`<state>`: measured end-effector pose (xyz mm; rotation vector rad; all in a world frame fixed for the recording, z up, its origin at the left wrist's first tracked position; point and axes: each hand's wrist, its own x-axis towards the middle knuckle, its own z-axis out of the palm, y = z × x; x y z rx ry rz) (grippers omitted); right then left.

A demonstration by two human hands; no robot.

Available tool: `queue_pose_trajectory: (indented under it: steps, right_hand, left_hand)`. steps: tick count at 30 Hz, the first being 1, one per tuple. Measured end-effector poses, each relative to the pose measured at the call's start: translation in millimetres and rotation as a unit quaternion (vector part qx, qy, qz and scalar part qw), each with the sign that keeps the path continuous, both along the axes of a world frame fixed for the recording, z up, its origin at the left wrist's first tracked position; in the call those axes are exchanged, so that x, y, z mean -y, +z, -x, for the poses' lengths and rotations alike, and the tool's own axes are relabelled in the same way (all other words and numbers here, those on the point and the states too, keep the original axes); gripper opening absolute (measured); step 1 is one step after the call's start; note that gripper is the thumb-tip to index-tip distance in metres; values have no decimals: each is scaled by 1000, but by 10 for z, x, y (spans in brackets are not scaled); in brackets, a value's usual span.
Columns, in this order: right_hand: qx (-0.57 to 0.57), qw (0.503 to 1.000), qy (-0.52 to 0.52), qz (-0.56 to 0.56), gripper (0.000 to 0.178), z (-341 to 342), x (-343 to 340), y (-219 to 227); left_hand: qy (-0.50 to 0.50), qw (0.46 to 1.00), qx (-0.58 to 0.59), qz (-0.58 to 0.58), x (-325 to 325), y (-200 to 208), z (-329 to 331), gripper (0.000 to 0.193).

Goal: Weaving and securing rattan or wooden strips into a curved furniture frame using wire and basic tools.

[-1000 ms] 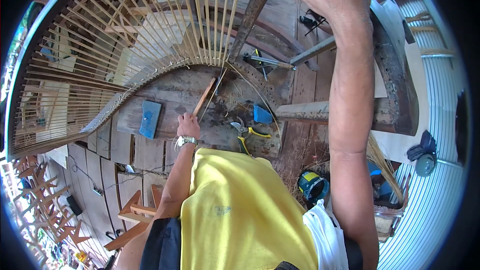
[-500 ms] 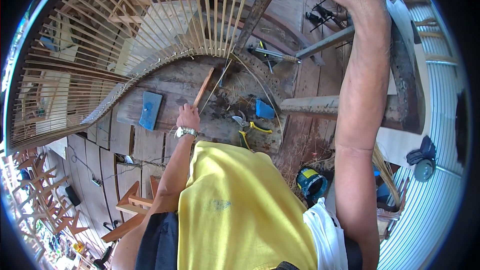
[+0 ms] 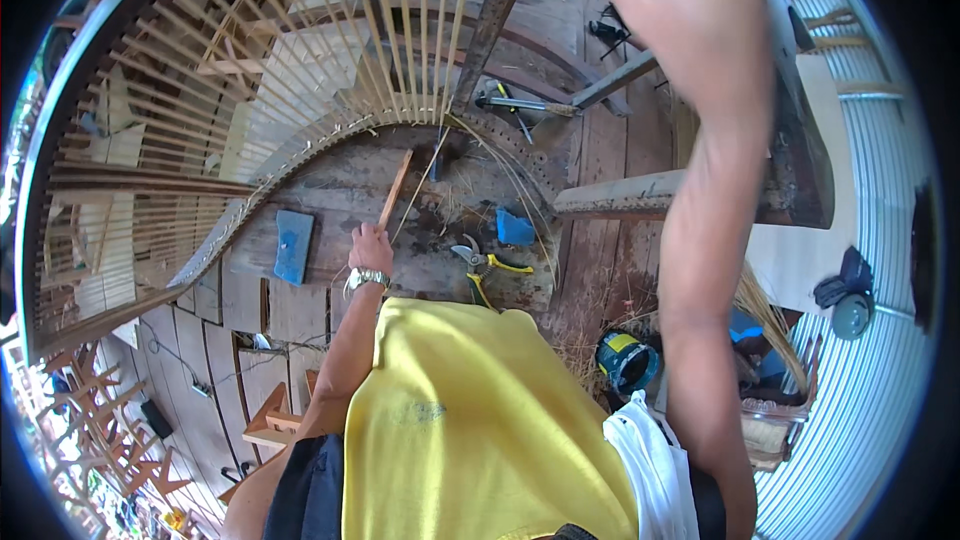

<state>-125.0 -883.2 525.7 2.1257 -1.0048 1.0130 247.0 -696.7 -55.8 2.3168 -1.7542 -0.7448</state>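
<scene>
My left hand (image 3: 370, 249), a watch on its wrist, is closed round the lower end of a flat reddish wooden stick (image 3: 396, 188), which points away from me. A thin pale strand (image 3: 418, 183) runs beside the stick from the curved frame down toward this hand; whether the fingers hold it too I cannot tell. My right arm reaches up to the top edge, and the right hand (image 3: 690, 25) is blurred over the right part of the frame. Its thumb stretches left toward a dark wooden bar (image 3: 492, 15); the other fingers are cut off.
A curved wooden frame with many thin rods (image 3: 215, 130) fills the far left. On the boards lie a blue block (image 3: 293, 247), a smaller blue piece (image 3: 515, 227), yellow-handled pruning shears (image 3: 480, 260) and a hammer (image 3: 530, 105). A dark tub (image 3: 628, 360) stands at right.
My right hand has come lower into view, showing its thumb. The view has shifted slightly. My left hand keeps its grip on the stick.
</scene>
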Motion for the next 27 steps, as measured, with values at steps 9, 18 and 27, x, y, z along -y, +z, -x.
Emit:
queue_pose_trajectory:
  steps: [9,18,27]
  right_hand:
    - [503,857,-96,-63,100,2035,-3079,-1830]
    - [614,750,122,-215,112,2141,-2166,-3725]
    - [702,701,38,-120,107,2025,-2308,-3384]
  left_hand:
    - [-1,1000,-11,1,242,-39,-26,26]
    - [-4,999,48,-23,119,92,331,31]
    - [-14,994,109,-15,407,93,119,27]
